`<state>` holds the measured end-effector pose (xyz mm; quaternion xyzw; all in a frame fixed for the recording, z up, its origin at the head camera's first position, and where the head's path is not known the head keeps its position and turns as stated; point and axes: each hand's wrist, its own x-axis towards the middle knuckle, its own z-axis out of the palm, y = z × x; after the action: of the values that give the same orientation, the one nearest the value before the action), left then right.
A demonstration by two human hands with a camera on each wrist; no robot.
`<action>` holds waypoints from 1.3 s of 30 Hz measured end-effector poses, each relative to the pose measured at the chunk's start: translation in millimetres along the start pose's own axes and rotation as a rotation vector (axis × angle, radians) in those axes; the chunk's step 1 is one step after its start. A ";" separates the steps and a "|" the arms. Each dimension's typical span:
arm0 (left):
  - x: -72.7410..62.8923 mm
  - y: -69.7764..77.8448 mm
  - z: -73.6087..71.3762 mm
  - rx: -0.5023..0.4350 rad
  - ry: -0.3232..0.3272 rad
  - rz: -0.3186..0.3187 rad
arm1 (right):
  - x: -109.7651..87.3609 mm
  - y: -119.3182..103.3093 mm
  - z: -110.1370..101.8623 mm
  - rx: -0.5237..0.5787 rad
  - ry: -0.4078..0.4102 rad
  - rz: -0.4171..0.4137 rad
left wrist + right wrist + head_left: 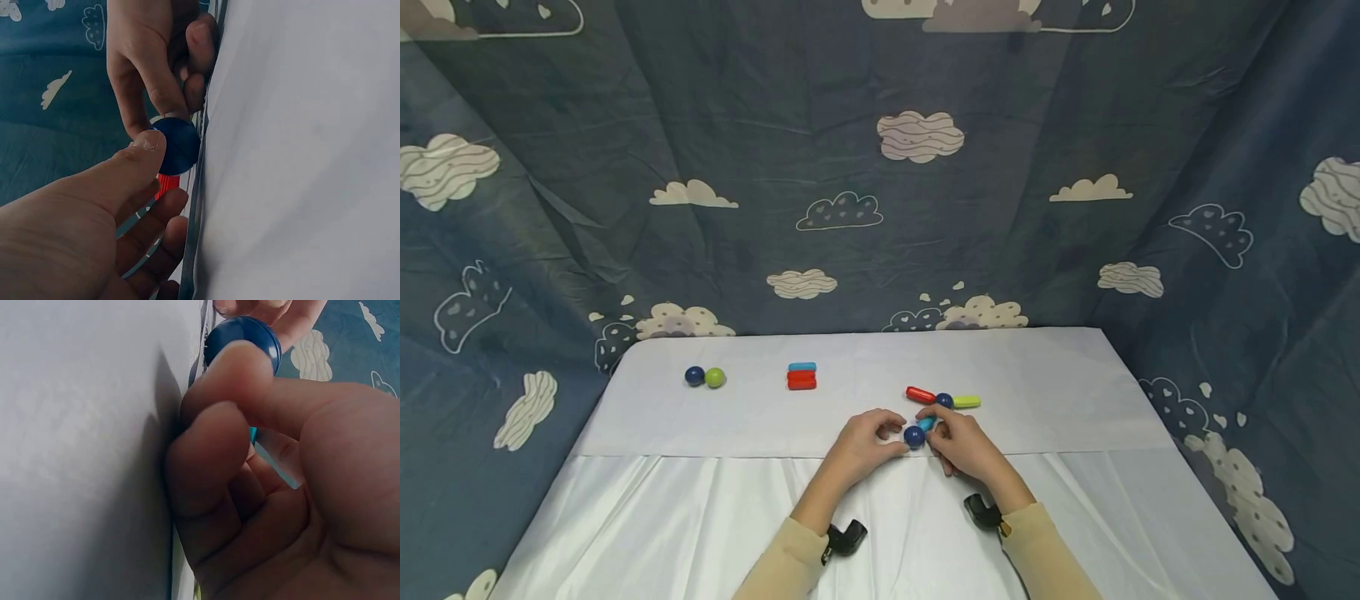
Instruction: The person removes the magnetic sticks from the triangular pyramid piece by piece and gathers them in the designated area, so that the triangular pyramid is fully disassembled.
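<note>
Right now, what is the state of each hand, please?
Left hand: at a dark blue ball; grip cannot be told.
Right hand: closed, pinching a light blue stick.

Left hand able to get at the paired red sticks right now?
Probably yes: in the head view, only bare white cloth shows between the left hand and the paired red sticks. It would likely have to leave the dark blue ball first.

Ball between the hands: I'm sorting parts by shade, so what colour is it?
Dark blue; the ball shows best in the head view.
</note>
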<state>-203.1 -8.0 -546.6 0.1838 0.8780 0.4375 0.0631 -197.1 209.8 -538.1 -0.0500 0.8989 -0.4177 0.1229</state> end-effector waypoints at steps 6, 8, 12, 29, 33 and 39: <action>-0.7 2.8 5.1 0.057 0.035 0.003 | -2.2 -0.7 2.8 -0.007 0.019 -0.016; -0.7 3.3 5.5 0.060 0.042 0.007 | -2.4 -1.5 3.8 -0.012 0.023 -0.017; -1.5 3.8 5.8 0.056 0.058 0.006 | -2.5 -3.3 5.8 -0.015 0.022 -0.015; -3.8 0.3 5.6 -0.019 0.050 -0.038 | -1.3 2.6 6.4 0.071 -0.023 -0.026; -3.5 -0.9 5.5 -0.060 0.051 -0.051 | -0.5 5.3 5.1 0.091 -0.029 -0.040; -4.0 -0.6 5.5 -0.084 0.049 -0.060 | -0.6 6.6 4.3 0.091 -0.030 -0.056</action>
<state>-198.1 -5.8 -550.7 0.1438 0.8652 0.4763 0.0623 -195.3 211.0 -545.7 -0.0758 0.8753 -0.4605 0.1266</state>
